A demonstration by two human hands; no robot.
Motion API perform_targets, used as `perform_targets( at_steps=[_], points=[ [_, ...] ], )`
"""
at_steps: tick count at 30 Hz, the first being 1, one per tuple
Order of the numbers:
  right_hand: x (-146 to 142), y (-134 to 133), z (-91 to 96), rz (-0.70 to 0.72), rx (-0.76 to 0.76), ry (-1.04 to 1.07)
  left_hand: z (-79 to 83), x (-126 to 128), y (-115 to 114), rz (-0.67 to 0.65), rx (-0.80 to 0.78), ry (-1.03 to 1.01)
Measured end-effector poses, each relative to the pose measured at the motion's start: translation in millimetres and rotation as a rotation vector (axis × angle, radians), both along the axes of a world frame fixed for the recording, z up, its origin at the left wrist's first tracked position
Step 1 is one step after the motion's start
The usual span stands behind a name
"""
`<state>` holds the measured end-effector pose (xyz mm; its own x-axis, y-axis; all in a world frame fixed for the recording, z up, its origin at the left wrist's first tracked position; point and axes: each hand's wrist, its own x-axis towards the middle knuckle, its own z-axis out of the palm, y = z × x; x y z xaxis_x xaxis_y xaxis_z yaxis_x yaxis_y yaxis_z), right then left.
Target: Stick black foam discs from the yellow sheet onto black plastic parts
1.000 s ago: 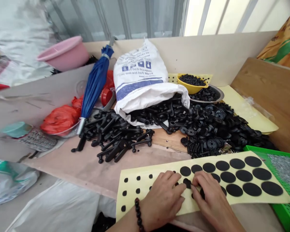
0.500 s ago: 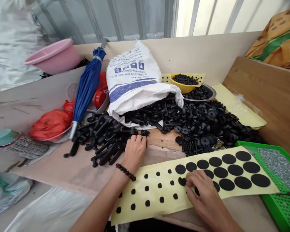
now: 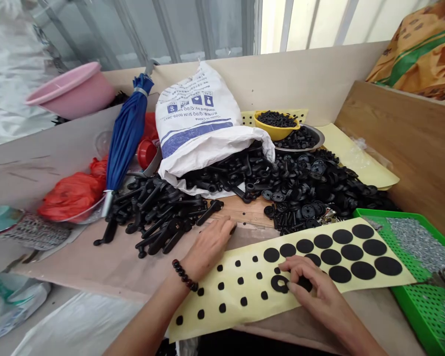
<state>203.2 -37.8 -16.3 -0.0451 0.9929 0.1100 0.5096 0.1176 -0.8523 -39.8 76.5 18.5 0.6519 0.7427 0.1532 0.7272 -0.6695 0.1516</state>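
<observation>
Here, the right hand (image 3: 313,291) touches one black rubber ring (image 3: 274,283).

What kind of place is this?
Probably a small workshop: a white sack spilling black plastic parts, a yellow sheet of black discs, and a green mesh tray.

White woven sack (image 3: 195,106), far centre, blue print upside down: "standard by: Q/DQ SHM 0009-201", last digit unclear. Smaller lines of print above it mostly too blurred to read, and a row of blue square icons sits between.
</observation>
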Motion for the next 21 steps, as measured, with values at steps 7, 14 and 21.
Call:
perform_targets(
  at_steps=[7, 14, 21],
  points=[
    [0.8, -2.5, 1.9, -0.053, -0.058, 0.204, 3.9, -2.1, 7.9, 0.162, -0.334, -0.202],
    [11.4, -6.2, 11.3, -0.129, -0.161, 0.457, 23.7, 18.1, -10.9, 0.126, -0.574, -0.404],
    [11.4, -2.0, 13.6, -0.059, -0.238, 0.574, 15.6, 49.3, -39.2, 0.044, -1.267, -0.666]
  ],
)
